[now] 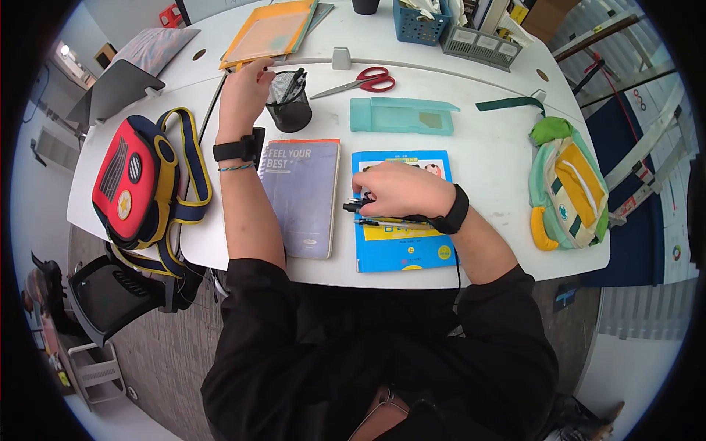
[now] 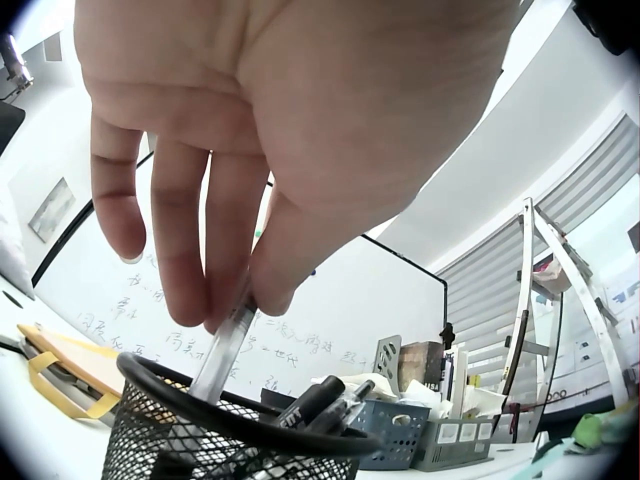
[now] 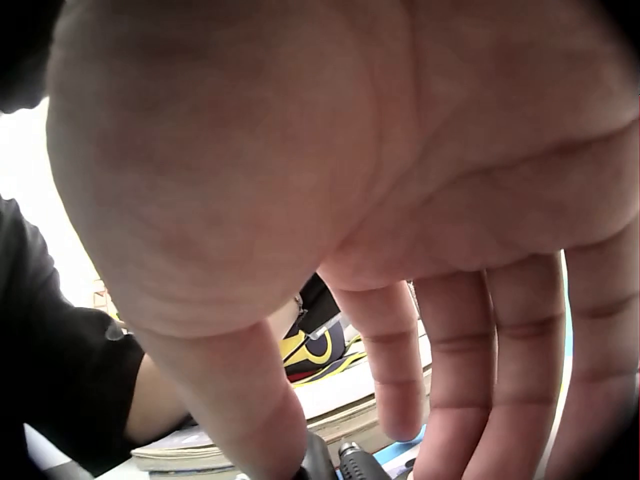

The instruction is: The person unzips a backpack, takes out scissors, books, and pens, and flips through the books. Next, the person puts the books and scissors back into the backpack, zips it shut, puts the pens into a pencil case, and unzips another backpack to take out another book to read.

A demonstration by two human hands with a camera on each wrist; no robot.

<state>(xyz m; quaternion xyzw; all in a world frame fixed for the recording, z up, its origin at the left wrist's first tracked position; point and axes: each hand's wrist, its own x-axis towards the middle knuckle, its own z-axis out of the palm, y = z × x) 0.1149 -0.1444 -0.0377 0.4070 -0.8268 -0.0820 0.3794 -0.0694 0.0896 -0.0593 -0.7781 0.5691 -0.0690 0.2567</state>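
Observation:
My left hand (image 1: 246, 92) is above the black mesh pen cup (image 1: 289, 110). In the left wrist view its thumb and fingertips pinch a clear pen (image 2: 226, 352) whose lower end is inside the cup, beside a black marker (image 2: 308, 402). Over the blue book (image 1: 404, 255) my right hand (image 1: 404, 189) is lowered, with several pens (image 1: 393, 223) under and beside its fingers. Dark pen ends (image 3: 360, 462) show by the thumb in the right wrist view; how firmly they are held is partly hidden.
A spiral notebook (image 1: 301, 198) lies between the arms. Scissors (image 1: 357, 82) and a teal pencil case (image 1: 401, 116) lie beyond. A red bag (image 1: 132, 180) stands at the left, a green and yellow bag (image 1: 570, 187) at the right. Folders (image 1: 271, 33) and baskets (image 1: 421, 23) are at the back.

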